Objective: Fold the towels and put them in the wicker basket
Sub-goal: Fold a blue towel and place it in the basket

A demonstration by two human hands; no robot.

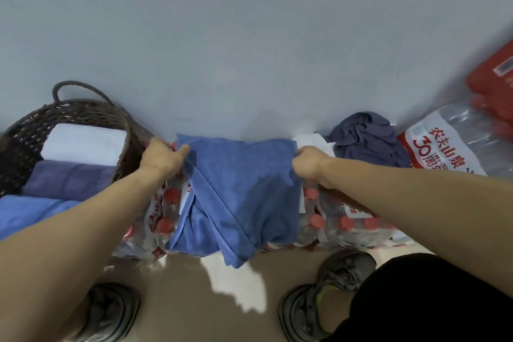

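Plain grey-blue wall (249, 36) behind; shrink-wrapped packs of bottles (327, 219) along its foot serve as the work surface. I note a blue towel (244, 191) draped over the packs, part-folded, its near edge hanging toward the floor. The left hand (163, 157) pinches the towel's far left corner; the right hand (309, 164) is clamped on the far right edge. The basket (130, 133) stands just left, with three folded towels inside. A crumpled grey towel (366, 139) waits at right. My judgement: keep both grips level and taut, bring the far edge squarely onto the near one, and smooth the diagonal crease before transfer.
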